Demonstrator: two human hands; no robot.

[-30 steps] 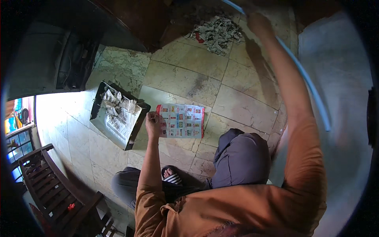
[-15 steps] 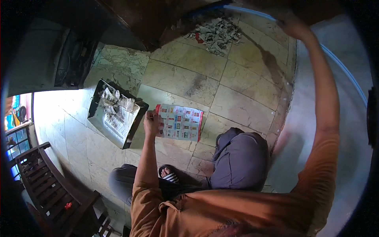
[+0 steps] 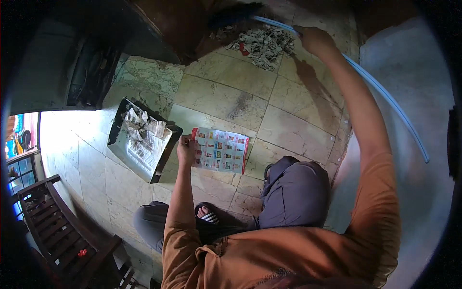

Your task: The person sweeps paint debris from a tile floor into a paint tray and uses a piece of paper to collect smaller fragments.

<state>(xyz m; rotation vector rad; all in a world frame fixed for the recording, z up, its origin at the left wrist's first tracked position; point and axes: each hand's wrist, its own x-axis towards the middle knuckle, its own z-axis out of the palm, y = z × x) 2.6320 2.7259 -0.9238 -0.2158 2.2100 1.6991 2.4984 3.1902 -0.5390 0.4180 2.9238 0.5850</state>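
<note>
My left hand (image 3: pixel 186 150) grips the left edge of a colourful printed paper sheet (image 3: pixel 222 150), holding it just above the tiled floor in front of my knee. My right hand (image 3: pixel 314 39) is stretched far forward, closed around a long light-blue broom handle (image 3: pixel 385 96). The dark broom head (image 3: pixel 236 13) lies at the top, beside a heap of torn paper scraps (image 3: pixel 263 44) on the tiles. Left of the sheet sits a shallow black tray (image 3: pixel 118 139) with crumpled paper pieces (image 3: pixel 144 132) in it.
A dark wooden cabinet (image 3: pixel 168 29) stands over the scrap heap at the top. A wooden bench (image 3: pixel 53 216) is at the lower left. A pale wall (image 3: pixel 409 183) runs along the right. My bent knee (image 3: pixel 293 192) and sandalled foot (image 3: pixel 208 214) are below the sheet.
My right arm has swung rightward and stretched out, bringing the broom head over to the scrap heap. My left hand keeps holding the sheet in the same spot.
</note>
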